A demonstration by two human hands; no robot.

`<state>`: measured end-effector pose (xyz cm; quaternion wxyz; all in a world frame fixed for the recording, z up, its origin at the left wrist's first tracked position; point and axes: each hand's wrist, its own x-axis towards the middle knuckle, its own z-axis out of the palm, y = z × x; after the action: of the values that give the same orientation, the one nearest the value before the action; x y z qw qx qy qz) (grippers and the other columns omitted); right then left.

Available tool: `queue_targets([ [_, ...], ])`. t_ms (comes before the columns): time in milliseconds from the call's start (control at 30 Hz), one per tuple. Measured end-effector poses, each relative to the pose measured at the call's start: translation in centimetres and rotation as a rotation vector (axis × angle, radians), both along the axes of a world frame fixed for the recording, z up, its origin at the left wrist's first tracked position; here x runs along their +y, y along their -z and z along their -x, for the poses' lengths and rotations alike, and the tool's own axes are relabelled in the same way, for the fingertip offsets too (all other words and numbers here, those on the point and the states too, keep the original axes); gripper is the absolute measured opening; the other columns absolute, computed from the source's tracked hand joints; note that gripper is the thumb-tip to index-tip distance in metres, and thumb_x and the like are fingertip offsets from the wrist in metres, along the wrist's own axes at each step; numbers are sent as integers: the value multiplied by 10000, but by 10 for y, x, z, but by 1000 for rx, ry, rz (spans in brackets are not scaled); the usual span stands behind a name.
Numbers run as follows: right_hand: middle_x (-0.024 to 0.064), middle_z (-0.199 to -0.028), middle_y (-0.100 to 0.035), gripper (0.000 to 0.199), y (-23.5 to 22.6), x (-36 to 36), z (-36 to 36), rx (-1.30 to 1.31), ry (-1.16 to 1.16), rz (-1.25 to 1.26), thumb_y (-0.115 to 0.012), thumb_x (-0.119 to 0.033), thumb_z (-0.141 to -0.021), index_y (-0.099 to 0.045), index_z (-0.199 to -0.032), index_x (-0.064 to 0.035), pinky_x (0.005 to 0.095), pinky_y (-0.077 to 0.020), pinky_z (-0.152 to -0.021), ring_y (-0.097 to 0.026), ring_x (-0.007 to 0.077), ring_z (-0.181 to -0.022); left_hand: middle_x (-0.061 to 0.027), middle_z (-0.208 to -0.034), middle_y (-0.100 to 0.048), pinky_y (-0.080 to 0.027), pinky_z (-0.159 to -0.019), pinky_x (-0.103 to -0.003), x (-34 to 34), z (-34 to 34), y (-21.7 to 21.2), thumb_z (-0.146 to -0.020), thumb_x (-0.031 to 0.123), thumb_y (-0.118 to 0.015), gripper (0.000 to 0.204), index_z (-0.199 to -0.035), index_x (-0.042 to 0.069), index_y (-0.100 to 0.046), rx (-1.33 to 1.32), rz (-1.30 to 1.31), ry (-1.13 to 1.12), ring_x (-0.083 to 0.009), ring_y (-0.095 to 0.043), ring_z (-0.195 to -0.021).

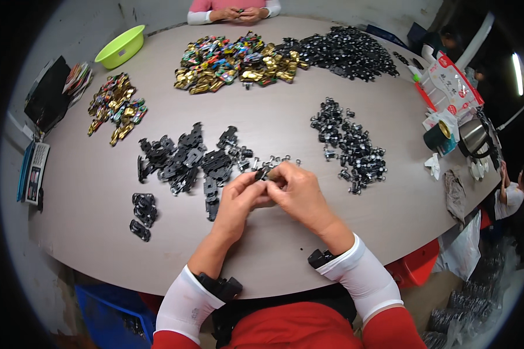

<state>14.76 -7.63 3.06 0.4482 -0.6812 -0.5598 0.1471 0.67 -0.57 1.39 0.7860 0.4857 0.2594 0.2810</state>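
The left hand (239, 200) and the right hand (297, 195) are meeting just above the tabletop (273, 256), near its front edge; both are pinching one small black clip (262, 173) between their fingertips, fingers curled and pressed close together; the clip is sitting at the top of the two hands, its long axis appearing to run roughly from lower left to upper right, though most of it is hidden by the fingers and its pointing end cannot be told with certainty.

Just beyond the hands a pile of flat black plastic parts (186, 160) is lying spread across the tabletop, with a few small metal rings (276, 160) between the pile and the fingertips; a smaller group of black pieces (142, 212) is lying to the left, apart from the main pile; a heap of small black clips (349, 145) is lying to the right of the hands, well apart from them.

Further back, a heap of gold and coloured pieces (236, 61) is adjoining a large heap of black parts (346, 52); a smaller gold heap (116, 107) is lying at far left, near a green bowl (121, 46); a calculator (34, 173) is resting at the left edge; a metal kettle (474, 136) is standing at the right edge; another person's hands (239, 13) are working at the far side.
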Motion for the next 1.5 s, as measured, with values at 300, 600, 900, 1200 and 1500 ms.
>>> queue_targets([
  [300,162,-893,-639,114,-11,-10,-50,-173,73,-69,-641,-81,-818,-663,-896,-1,392,-514,-764,-626,316,-845,-48,-954,-644,-552,-751,-305,0,3,-4,-996,209,-557,204,-1057,20,-604,71,58,-68,-130,-637,-839],
  [600,109,-916,-610,78,38,-11,-115,-690,356,20,-647,-122,-827,-649,-845,-46,406,-463,-810,-569,285,-932,-34,-865,-657,-543,-655,-265,5,-2,8,-986,192,-583,160,-1002,33,-599,14,-8,-146,-107,-631,-719],
  [900,144,-919,-544,108,33,-14,-108,-521,248,-101,-597,70,-767,-558,-826,-12,430,-488,-799,-587,332,-906,-38,-869,-665,-555,-602,-268,3,-3,5,-982,183,-593,145,-1013,41,-593,47,38,-149,-117,-645,-695],
  [1200,173,-982,-514,102,22,-13,-95,-521,137,-123,-547,105,-764,-500,-793,19,463,-528,-761,-597,368,-914,-44,-868,-667,-561,-608,-274,4,-1,3,-990,167,-575,144,-1014,26,-585,40,40,-130,-119,-648,-696],
  [1500,168,-929,-532,91,24,-24,-95,-394,81,-93,-593,65,-749,-523,-765,9,458,-511,-797,-580,362,-929,-44,-864,-665,-565,-607,-271,5,-2,6,-991,169,-573,149,-1015,22,-585,41,35,-113,-117,-646,-689],
])
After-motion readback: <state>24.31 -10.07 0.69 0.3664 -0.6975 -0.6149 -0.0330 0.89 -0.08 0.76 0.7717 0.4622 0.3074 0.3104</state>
